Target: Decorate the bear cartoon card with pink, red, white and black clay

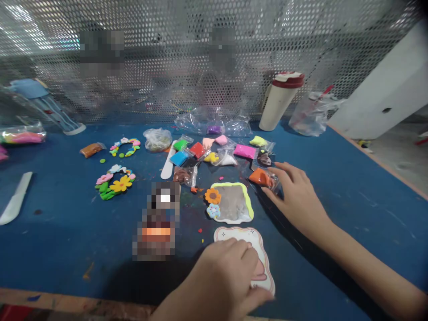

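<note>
My right hand (297, 191) is at a clear packet of orange clay (261, 177), thumb and fingers on either side of its right end. Below it lies a small scalloped mirror frame (250, 201), trimmed in yellow-green clay along the top and right, with an orange clay flower (213, 196) and a light blue one (213, 211) on its left. My left hand (227, 267) lies over a white scalloped plaque (262, 249) with a pink picture; its fingers are curled and their tips hidden. Several packets of coloured clay, such as the red one (197, 150), sit beyond the mirror.
Two flower-trimmed clay rings (121, 183) lie left of a pixelated object (157, 223). White plastic knives (16, 196) are on the blue table. A cream tumbler (280, 102), a bagged cup (309, 116) and a blue bottle (50, 104) stand before the perforated metal panel (160, 80).
</note>
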`<state>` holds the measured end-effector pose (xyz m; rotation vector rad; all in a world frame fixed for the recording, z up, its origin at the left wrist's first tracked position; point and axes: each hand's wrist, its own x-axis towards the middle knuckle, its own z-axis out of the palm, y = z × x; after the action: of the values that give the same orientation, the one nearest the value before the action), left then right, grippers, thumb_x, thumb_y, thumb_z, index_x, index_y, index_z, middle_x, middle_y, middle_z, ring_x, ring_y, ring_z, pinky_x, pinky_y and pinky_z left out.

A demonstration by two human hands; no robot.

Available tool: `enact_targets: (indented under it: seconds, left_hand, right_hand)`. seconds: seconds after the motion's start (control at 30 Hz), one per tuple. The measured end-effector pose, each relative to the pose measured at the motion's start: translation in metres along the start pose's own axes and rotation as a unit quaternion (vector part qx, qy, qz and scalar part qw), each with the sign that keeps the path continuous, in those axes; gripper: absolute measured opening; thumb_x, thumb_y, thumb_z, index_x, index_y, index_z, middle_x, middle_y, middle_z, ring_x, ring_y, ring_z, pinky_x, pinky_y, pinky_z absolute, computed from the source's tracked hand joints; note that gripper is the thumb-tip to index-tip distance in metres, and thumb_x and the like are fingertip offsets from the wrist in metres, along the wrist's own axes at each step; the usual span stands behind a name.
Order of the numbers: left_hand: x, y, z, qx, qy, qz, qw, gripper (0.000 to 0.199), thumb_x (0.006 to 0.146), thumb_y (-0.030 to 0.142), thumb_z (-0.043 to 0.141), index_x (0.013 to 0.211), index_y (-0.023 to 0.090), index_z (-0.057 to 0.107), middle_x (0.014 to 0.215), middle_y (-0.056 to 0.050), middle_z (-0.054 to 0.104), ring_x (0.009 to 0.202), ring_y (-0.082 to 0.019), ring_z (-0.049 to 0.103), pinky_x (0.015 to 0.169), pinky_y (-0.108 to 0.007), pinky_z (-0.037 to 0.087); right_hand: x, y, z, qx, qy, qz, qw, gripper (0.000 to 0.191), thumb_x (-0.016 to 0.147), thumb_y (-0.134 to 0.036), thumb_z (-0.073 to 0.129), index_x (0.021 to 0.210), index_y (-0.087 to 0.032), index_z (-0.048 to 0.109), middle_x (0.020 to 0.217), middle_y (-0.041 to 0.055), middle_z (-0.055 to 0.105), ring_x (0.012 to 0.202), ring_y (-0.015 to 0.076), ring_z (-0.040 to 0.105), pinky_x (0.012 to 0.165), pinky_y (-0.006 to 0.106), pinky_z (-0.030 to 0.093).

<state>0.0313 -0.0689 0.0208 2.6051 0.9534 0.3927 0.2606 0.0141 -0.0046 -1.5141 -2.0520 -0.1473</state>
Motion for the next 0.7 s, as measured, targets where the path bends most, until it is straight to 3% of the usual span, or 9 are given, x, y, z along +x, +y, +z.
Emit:
enact_targets:
  seconds: [0.1,0.2,0.27,0.37,0.43,0.53,0.7]
  left_hand:
    - [-0.002,-0.002,0.018,-0.003,0.017,0.031,0.999,0.049,0.062,0.056,0.079,0.08,0.019,0.053,0.077,0.001,0.061,0.068,-0.018,0.058,0.053,-0.031,0.038]
    - [-0.004,-0.008,0.028,0.013,0.027,0.037,0.999,0.05,0.061,0.057,0.079,0.084,0.02,0.052,0.078,0.001,0.06,0.069,-0.018,0.058,0.051,-0.032,0.037]
    - [-0.005,-0.01,0.03,0.027,0.03,0.043,0.998,0.051,0.062,0.057,0.078,0.084,0.02,0.051,0.078,0.001,0.059,0.069,-0.018,0.058,0.05,-0.032,0.038]
    - [-0.004,-0.011,0.031,0.044,0.035,0.057,0.997,0.052,0.061,0.058,0.078,0.084,0.02,0.051,0.078,0.002,0.06,0.068,-0.018,0.059,0.05,-0.032,0.039]
    - [-0.004,-0.011,0.032,0.051,0.045,0.063,0.996,0.053,0.059,0.059,0.078,0.083,0.021,0.05,0.077,0.002,0.06,0.067,-0.018,0.059,0.05,-0.031,0.038]
    - [-0.003,-0.012,0.033,0.059,0.056,0.07,0.994,0.054,0.058,0.06,0.078,0.082,0.021,0.05,0.076,0.002,0.061,0.064,-0.018,0.059,0.048,-0.031,0.037]
    - [-0.003,-0.015,0.036,0.077,0.068,0.087,0.991,0.048,0.067,0.061,0.071,0.082,0.019,0.051,0.072,0.0,0.06,0.063,-0.019,0.058,0.046,-0.031,0.035]
  right_hand:
    - [0.002,0.019,0.006,-0.014,-0.016,0.018,1.0,0.031,0.088,-0.032,0.053,0.116,-0.019,0.056,0.116,0.0165,0.059,0.11,0.0365,0.056,0.088,0.06,0.046]
    - [0.005,0.026,0.007,-0.01,-0.026,0.027,0.999,0.03,0.089,-0.031,0.05,0.116,-0.019,0.056,0.116,0.017,0.058,0.11,0.0367,0.056,0.088,0.061,0.046]
    - [0.008,0.019,0.002,0.008,-0.048,0.014,0.999,0.034,0.089,-0.032,0.052,0.12,-0.019,0.054,0.123,0.0183,0.054,0.119,0.0367,0.051,0.093,0.062,0.044]
    - [0.011,-0.005,-0.007,0.06,-0.134,-0.039,0.988,0.044,0.087,-0.038,0.058,0.127,-0.022,0.05,0.137,0.0153,0.048,0.129,0.0307,0.045,0.102,0.053,0.043]
    - [0.013,-0.023,-0.011,0.092,-0.198,-0.068,0.974,0.06,0.082,-0.045,0.063,0.135,-0.022,0.043,0.145,0.0136,0.043,0.133,0.0279,0.043,0.104,0.048,0.043]
    - [0.019,-0.042,-0.011,0.122,-0.266,-0.085,0.953,0.083,0.074,-0.051,0.069,0.142,-0.017,0.035,0.151,0.0174,0.034,0.138,0.0307,0.035,0.106,0.05,0.04]
    - [0.029,-0.044,-0.009,0.16,-0.339,-0.089,0.923,0.099,0.07,-0.047,0.073,0.149,-0.014,0.023,0.155,0.0192,0.024,0.141,0.0328,0.027,0.107,0.05,0.037]
